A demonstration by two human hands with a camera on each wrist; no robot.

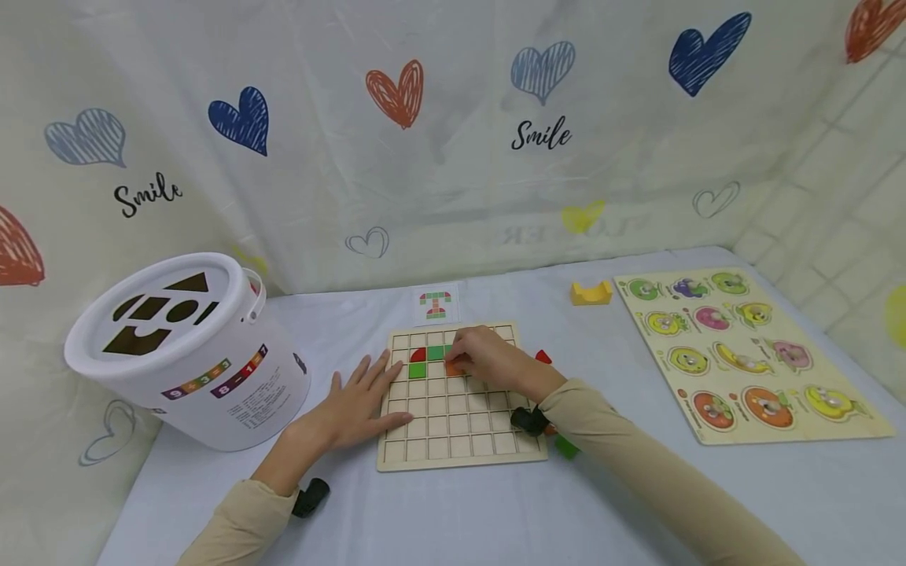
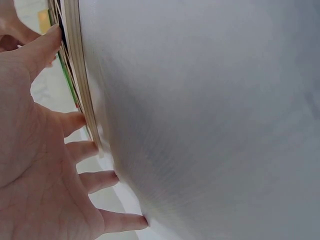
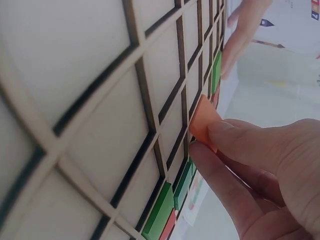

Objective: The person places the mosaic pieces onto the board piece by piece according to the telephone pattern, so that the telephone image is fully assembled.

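Note:
A wooden grid board [image 1: 439, 428] lies mid-table. My right hand [image 1: 488, 360] is over its upper part and pinches an orange tile [image 3: 202, 120] between thumb and fingers, tilted against the grid. In the head view a red rounded piece [image 1: 419, 354] and two green tiles, one green tile [image 1: 418, 370] below the red piece, sit in cells near the board's top left. My left hand [image 1: 361, 405] rests at the board's left edge with its fingers spread; in the left wrist view the thumb and some fingertips [image 2: 75, 120] touch the board's side.
Behind the board is a pattern card [image 1: 436, 305]. A white bucket [image 1: 248, 385] with shaped holes in its lid stands left. Beside the board's right edge lie a red piece [image 1: 543, 357] and a green piece [image 1: 566, 447]. Farther right are a yellow block [image 1: 591, 294] and a fruit puzzle board [image 1: 732, 377].

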